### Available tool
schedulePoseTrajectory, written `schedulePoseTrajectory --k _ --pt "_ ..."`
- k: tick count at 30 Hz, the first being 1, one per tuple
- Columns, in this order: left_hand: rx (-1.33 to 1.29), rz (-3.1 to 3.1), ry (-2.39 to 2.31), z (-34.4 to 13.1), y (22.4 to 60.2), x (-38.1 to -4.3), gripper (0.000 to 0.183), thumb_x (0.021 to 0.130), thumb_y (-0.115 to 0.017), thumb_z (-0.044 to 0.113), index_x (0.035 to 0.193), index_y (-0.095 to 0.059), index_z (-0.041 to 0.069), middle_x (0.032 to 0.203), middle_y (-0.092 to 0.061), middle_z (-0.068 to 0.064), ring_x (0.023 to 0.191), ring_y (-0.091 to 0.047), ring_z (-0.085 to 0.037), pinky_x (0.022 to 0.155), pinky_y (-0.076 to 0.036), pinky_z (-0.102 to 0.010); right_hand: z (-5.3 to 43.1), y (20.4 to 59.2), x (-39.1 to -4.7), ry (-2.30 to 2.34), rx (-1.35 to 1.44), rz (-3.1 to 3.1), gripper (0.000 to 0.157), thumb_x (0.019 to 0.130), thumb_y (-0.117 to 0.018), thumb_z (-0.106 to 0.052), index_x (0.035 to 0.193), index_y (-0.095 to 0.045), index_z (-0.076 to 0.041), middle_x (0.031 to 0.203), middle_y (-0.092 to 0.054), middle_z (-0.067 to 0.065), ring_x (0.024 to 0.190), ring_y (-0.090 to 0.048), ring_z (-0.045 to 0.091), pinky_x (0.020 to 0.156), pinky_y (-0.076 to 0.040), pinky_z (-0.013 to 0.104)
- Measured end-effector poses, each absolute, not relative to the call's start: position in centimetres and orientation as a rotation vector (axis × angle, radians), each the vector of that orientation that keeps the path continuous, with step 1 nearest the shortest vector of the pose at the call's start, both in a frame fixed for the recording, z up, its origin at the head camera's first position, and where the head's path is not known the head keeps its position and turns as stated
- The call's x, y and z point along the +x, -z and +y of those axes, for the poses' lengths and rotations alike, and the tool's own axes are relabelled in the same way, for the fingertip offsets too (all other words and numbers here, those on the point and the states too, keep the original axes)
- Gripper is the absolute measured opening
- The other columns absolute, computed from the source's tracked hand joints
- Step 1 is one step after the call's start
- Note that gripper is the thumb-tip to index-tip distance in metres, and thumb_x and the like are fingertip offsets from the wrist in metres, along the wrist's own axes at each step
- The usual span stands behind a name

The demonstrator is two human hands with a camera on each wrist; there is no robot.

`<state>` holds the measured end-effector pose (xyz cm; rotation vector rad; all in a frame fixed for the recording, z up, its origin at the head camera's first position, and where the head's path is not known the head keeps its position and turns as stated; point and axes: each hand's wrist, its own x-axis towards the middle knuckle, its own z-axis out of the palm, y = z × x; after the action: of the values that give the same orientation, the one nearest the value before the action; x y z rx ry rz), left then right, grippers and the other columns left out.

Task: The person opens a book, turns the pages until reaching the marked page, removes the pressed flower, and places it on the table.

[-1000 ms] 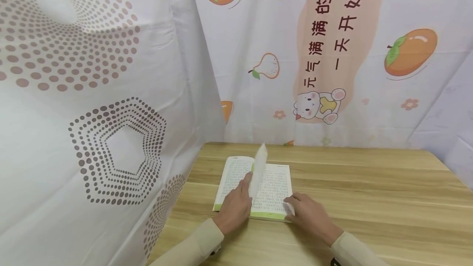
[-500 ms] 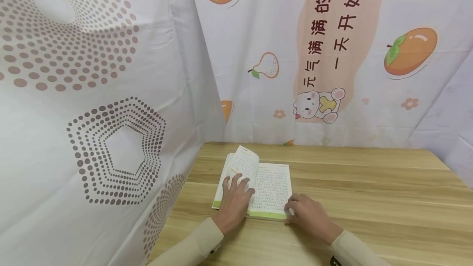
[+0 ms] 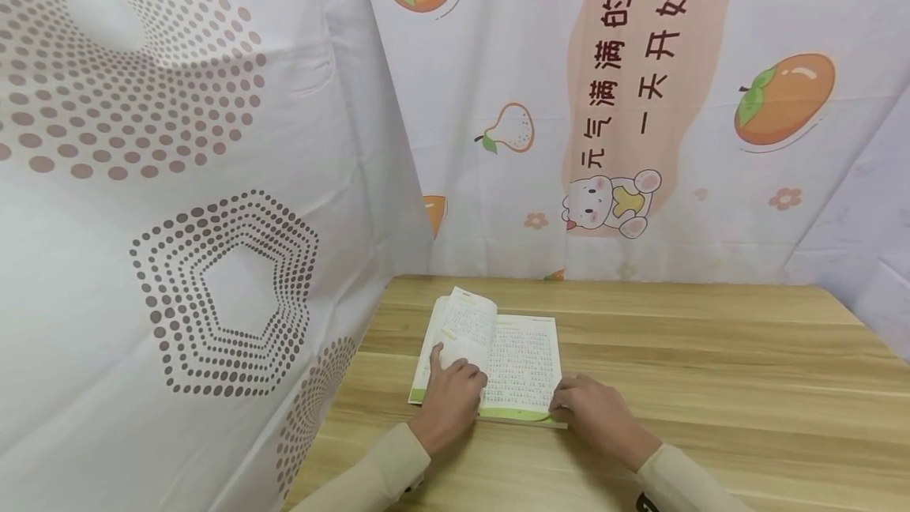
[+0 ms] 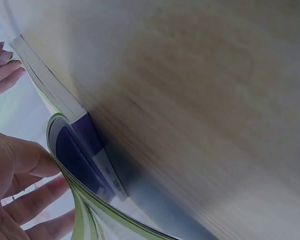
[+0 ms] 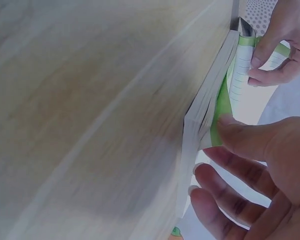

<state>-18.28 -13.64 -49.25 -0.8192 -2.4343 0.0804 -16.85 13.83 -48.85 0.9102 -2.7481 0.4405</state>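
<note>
An open book [image 3: 524, 366] lies on the wooden table, with small print and green bands along its lower edge. On its left side, a partly raised page [image 3: 465, 322] curves over. My left hand [image 3: 449, 400] rests on that side near the spine, its fingers touching the curved pages; the left wrist view has these fingers [image 4: 37, 200] spread. At the lower right corner, my right hand [image 3: 600, 417] pinches a green page corner [image 5: 221, 117] between thumb and index finger, lifting it off the pages below. The other fingers of this hand hang beside the book's edge.
The wood-grain table [image 3: 697, 362] extends to the right of the book. A white curtain with dotted patterns [image 3: 227, 291] hangs close on the left. Behind the table hangs a cloth printed with fruit and characters [image 3: 512, 204].
The upright page has gone over to the left, and my left hand has followed and settled on it. My right hand has stayed at the lower right corner, where the page corner now curls up.
</note>
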Motion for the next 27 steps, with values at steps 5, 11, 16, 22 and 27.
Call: schedulePoseTrajectory --k 5,11,16,22,27 --pt "-0.799 -2.454 -0.113 -13.73 49.35 -18.19 0.013 0.082 -0.080 0.009 0.091 -0.077 0.017 0.094 -0.076 0.003 0.083 -0.071 -0.014 0.097 -0.043 -0.059 13.78 48.80 -16.75 -0.412 0.908 -2.714 0.010 0.080 -0.086 -0.012 0.083 -0.081 -0.021 0.088 -0.074 -0.009 0.075 -0.059 0.005 0.061 -0.051 0.022" --pt "-0.813 -2.510 -0.074 -13.80 49.48 -18.03 0.008 0.086 -0.076 0.012 0.093 -0.076 0.015 0.092 -0.072 0.001 0.079 -0.068 -0.016 0.067 -0.052 -0.033 13.69 48.72 -16.51 -0.396 0.866 -2.711 0.012 0.080 -0.085 -0.008 0.080 -0.079 -0.018 0.079 -0.071 -0.009 0.069 -0.055 0.003 0.058 -0.049 0.022" --pt "-0.832 -2.541 -0.023 -13.68 49.66 -17.89 0.009 0.092 -0.074 0.024 0.090 -0.075 0.015 0.094 -0.070 0.000 0.085 -0.063 -0.017 0.065 -0.053 -0.029 13.63 48.93 -16.39 -0.371 0.818 -2.712 0.014 0.079 -0.085 -0.007 0.076 -0.078 -0.019 0.076 -0.069 -0.010 0.066 -0.051 0.002 0.055 -0.046 0.020" --pt "-0.855 -2.532 -0.069 -13.50 49.92 -17.91 0.040 0.092 -0.071 0.056 0.085 -0.072 0.016 0.090 -0.061 0.000 0.081 -0.054 -0.016 0.063 -0.049 -0.027 13.54 48.91 -16.38 -0.362 0.794 -2.680 0.017 0.077 -0.085 -0.006 0.072 -0.076 -0.019 0.073 -0.067 -0.013 0.065 -0.049 0.001 0.054 -0.045 0.020" --pt "-0.867 -2.565 -0.101 -13.35 50.02 -17.89 0.057 0.084 -0.066 0.073 0.085 -0.070 0.017 0.087 -0.053 0.001 0.078 -0.045 -0.016 0.062 -0.044 -0.027 13.52 48.76 -16.35 -0.344 0.778 -2.649 0.018 0.077 -0.086 -0.006 0.072 -0.076 -0.020 0.073 -0.067 -0.012 0.065 -0.049 0.001 0.054 -0.045 0.019"
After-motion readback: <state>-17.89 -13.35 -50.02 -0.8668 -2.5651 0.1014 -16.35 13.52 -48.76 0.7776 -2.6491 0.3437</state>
